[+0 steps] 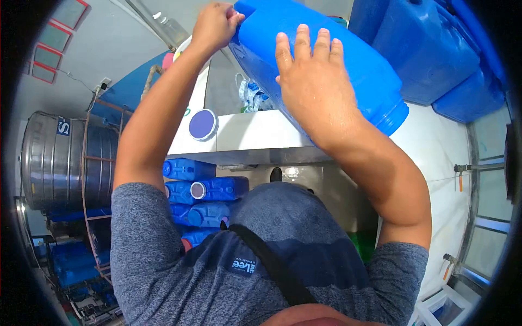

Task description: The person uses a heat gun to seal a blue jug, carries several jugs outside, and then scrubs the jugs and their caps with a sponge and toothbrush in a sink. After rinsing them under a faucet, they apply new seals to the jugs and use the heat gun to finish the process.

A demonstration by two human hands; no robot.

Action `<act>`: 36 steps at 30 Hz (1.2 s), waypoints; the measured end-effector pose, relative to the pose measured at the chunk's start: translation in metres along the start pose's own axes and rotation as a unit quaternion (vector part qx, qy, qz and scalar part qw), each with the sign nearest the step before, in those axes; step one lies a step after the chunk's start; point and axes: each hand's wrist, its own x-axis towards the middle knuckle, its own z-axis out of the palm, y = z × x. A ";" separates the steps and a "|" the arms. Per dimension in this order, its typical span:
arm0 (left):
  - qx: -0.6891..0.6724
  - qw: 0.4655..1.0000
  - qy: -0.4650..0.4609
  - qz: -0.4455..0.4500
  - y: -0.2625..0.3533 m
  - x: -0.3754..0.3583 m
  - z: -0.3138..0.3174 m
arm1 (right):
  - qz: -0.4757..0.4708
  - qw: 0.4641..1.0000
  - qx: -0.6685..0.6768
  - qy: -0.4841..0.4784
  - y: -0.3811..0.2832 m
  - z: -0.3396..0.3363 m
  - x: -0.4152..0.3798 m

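Note:
A large blue plastic water jug [370, 76] lies tilted over the white counter, its round neck [394, 117] pointing down and right. My left hand [217, 24] is closed at the jug's upper left end, fingers curled against its edge. What its fingertips hold there is partly hidden. My right hand [318, 81] lies flat on the jug's side with its fingers spread, and its skin looks wet. Left of the jug, a round purple lid with a white rim [203, 125] sits on the counter's front edge. Behind it, clear plastic bottles [253, 95] show in a recess.
Larger blue jugs [418, 49] stand at the back right. Several blue jugs [220, 188] are stacked below the counter [239, 138] on the left. A steel tank [70, 160] stands at far left beside a pipe frame. Valves [462, 168] stick out along the right side.

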 end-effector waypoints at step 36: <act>-0.112 0.899 -0.407 -0.118 -0.261 -0.142 0.020 | -0.053 0.983 0.163 -0.059 0.089 -0.027 -0.003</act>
